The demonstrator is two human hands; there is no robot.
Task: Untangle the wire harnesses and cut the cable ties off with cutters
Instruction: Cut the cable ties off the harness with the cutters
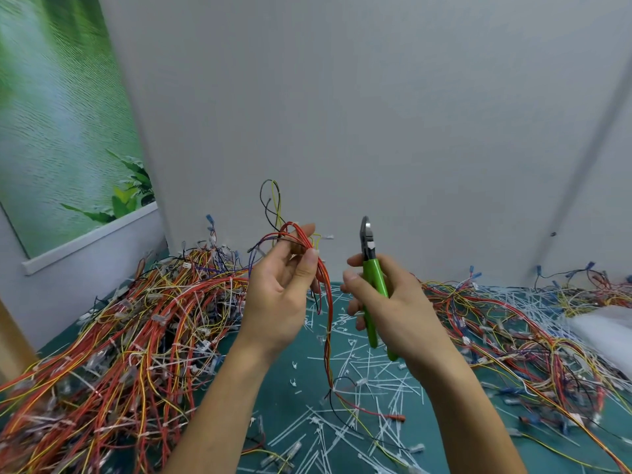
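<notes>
Red, orange and yellow wire harnesses [136,336] lie heaped at the left of the frame on the teal counter [284,398], many with white ties round them. Just left of centre, the left hand [277,289] pinches one harness [326,302] at its looped top, thumb against fingers, and the rest hangs down to the counter. It looks light and limp, likely to snag rather than resist. Holding it close beside a tie should keep the wires taut. The right hand [393,302] is wrapped round the green handles of the cutters [371,268], tips up and apart from the harness. Cut cable ties [359,371] litter the counter below. A second heap [513,323] lies at the right. No bin or box shows, and a blurred white mass [605,333] at the far right cannot be identified.
</notes>
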